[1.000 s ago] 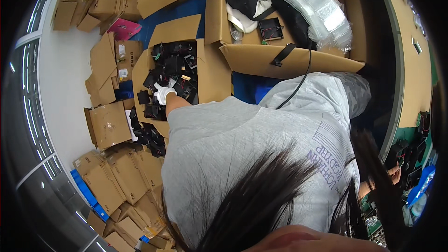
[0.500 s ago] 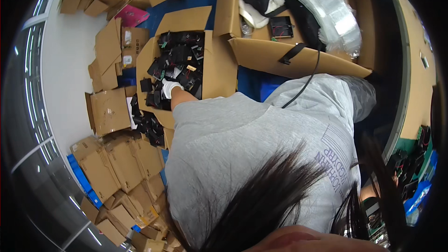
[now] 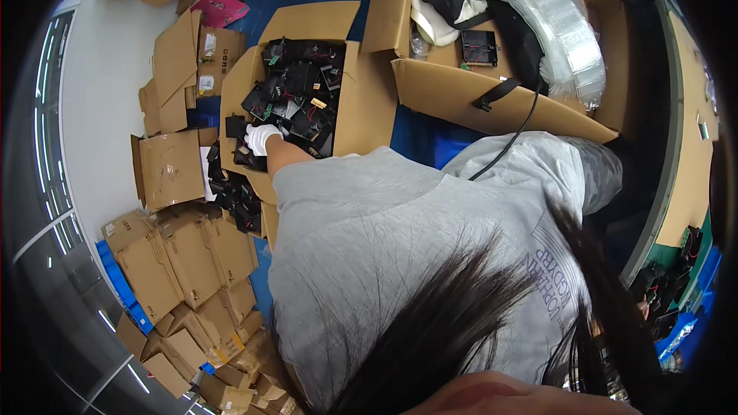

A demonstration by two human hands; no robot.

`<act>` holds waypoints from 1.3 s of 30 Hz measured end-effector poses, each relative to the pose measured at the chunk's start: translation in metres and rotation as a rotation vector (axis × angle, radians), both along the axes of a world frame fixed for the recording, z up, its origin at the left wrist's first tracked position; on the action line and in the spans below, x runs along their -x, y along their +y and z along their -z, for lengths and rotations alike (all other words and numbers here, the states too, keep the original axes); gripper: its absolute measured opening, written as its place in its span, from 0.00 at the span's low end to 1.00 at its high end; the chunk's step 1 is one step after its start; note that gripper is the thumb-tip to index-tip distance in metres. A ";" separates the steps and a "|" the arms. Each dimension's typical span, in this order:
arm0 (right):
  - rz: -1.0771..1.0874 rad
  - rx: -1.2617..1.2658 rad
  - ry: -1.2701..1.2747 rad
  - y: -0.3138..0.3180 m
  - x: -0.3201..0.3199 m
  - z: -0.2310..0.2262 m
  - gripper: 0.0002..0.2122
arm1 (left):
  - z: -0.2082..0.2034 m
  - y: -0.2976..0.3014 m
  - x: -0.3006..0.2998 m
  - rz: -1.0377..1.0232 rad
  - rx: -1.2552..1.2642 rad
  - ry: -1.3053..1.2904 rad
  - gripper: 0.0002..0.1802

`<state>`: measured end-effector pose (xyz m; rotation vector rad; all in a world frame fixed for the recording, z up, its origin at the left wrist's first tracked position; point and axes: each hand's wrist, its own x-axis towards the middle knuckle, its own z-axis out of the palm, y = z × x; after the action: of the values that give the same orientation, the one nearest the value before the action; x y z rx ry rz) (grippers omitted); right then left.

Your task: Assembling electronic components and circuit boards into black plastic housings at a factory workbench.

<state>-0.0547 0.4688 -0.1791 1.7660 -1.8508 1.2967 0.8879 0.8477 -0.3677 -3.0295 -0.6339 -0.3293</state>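
Note:
My left hand (image 3: 263, 140), in a white glove, reaches down into an open cardboard box (image 3: 373, 100) at the left. Its fingers are curled against a black plastic case (image 3: 237, 126) at the box's near left side. Jumbled black plastic cases (image 3: 298, 77) fill the box, some with red wires and small green circuit boards. Far to the right, a small part of my right hand (image 3: 644, 307) shows beside black parts (image 3: 659, 280) on the bench. Hair and the dark rim cover most of it, so its fingers cannot be made out.
A larger open carton (image 3: 507, 107) holds clear plastic wrap, dark cloth and one black case. More black cases (image 3: 234, 196) lie in a box lower left. Cardboard boxes (image 3: 173, 253) stand stacked along the white wall. A bench (image 3: 684, 146) runs along the right.
My left hand has shifted left inside the box, up to the black case at its side. The whole view has tilted slightly. My right forearm is now more hidden.

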 end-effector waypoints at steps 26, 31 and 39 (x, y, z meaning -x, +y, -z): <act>0.176 0.033 -0.412 0.023 -0.106 -0.047 0.12 | -0.270 -0.775 0.615 2.645 0.272 0.106 0.20; 0.151 0.078 -0.675 0.022 -0.112 -0.050 0.09 | -0.258 -0.788 0.638 2.693 0.248 0.432 0.20; 0.084 0.052 -0.727 0.021 -0.105 -0.055 0.07 | -0.279 -0.613 0.706 2.763 1.046 1.433 0.15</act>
<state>0.0500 0.4901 -0.1244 1.2483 -2.1614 2.1175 0.1815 0.2344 -0.0886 0.4035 -2.1232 -1.2776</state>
